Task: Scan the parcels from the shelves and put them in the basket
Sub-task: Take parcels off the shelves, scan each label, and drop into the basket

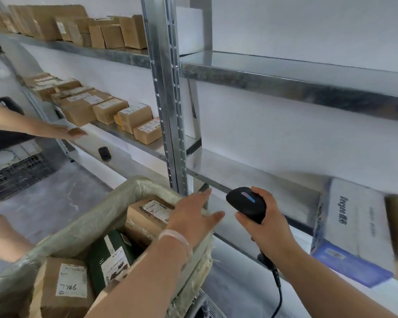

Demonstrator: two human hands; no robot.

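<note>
Head view: left hand [193, 220] is hovering flat, grip apart and empty, over basket [115, 203] rim, lower centre. Right hand [268, 222], grip clamped on scanner [246, 204]. Next parcel [354, 228] is lying on shelf [251, 173], right edge, long axis running frame-bottom to top-right. Risk: cable [277, 290] snagging basket; frame's blurring, label maybe misread.
</note>
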